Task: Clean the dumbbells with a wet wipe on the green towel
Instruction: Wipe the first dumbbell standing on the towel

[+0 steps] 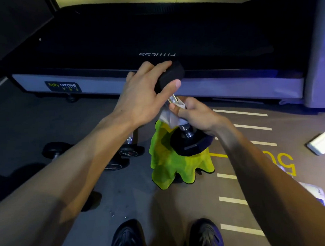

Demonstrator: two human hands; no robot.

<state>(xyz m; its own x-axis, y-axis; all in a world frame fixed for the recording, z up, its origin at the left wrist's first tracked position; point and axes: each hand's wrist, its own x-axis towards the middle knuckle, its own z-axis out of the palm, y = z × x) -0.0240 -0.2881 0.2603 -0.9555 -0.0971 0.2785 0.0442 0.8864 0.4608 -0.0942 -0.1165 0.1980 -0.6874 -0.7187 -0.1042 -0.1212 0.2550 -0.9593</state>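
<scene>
A black dumbbell (191, 144) stands tilted on end, its lower head resting on the crumpled green towel (171, 165) on the floor. My left hand (147, 93) grips the upper black head from above. My right hand (195, 113) holds a white wet wipe (170, 118) wrapped round the chrome handle. Several other black dumbbells (129, 152) lie on the floor to the left of the towel, partly hidden by my left forearm.
A treadmill deck (153, 38) with a grey side rail spans the back. A white pack (321, 142) lies on the floor at right, and another white item (316, 193) sits behind my right forearm. My two black shoes (164, 237) are at the bottom.
</scene>
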